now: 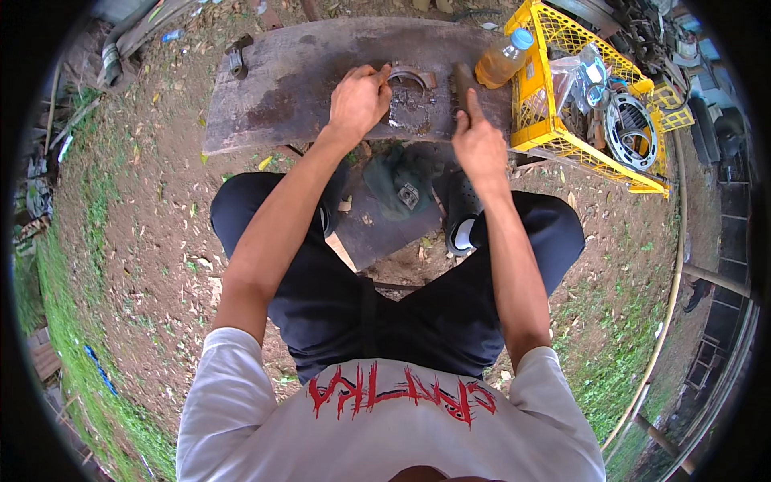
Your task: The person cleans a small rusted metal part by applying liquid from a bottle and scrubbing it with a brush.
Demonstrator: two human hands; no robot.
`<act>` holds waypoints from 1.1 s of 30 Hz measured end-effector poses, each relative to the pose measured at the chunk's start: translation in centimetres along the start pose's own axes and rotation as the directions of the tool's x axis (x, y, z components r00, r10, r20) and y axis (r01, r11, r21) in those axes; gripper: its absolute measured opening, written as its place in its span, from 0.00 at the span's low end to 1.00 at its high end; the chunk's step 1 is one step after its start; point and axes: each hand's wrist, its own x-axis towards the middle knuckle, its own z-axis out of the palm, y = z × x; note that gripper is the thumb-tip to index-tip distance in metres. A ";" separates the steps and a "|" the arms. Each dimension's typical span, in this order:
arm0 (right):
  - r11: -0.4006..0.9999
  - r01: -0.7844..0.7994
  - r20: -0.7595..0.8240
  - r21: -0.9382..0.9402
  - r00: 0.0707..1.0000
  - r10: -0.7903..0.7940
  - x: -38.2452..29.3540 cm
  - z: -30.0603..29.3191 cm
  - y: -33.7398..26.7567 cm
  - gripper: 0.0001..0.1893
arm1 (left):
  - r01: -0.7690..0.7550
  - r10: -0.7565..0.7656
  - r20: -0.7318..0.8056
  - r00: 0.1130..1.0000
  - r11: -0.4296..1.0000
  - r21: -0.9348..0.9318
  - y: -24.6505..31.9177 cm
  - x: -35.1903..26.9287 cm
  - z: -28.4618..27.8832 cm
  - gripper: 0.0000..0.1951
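Note:
On the dark wooden board (289, 72) before me lies a curved brake shoe (426, 79), its arch facing away from me. The fingers of my left hand (359, 101) close on its left end. My right hand (480, 141) grips a flat dark bar-shaped tool (462, 81), perhaps a file, its index finger stretched along it. This tool is to the right of the shoe, apart from it. Shiny wet-looking residue (409, 114) marks the board just below the arch.
A bottle of amber liquid with a blue cap (503, 58) stands right of the tool. Beside it, a yellow plastic crate (533, 114) holds plastic bags and metal parts. A small metal part (236, 60) lies at the board's left end. Dark cloth (397, 184) lies between my feet.

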 end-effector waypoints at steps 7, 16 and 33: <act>0.989 0.060 -0.021 0.132 0.998 -0.058 -0.6 0.3 1.0 0.26 | 0.020 -0.021 -0.022 1.000 0.999 -0.039 0.6 1.3 -0.3 0.19; 0.981 -0.103 0.132 0.165 0.988 0.081 0.4 -0.6 0.6 0.25 | 0.092 -0.094 0.067 0.993 0.995 0.032 0.8 1.9 -0.3 0.17; 0.936 -0.186 0.096 0.300 0.982 0.165 1.0 0.1 1.7 0.28 | 0.000 0.010 0.538 0.843 1.000 -0.018 0.7 7.5 -0.5 0.23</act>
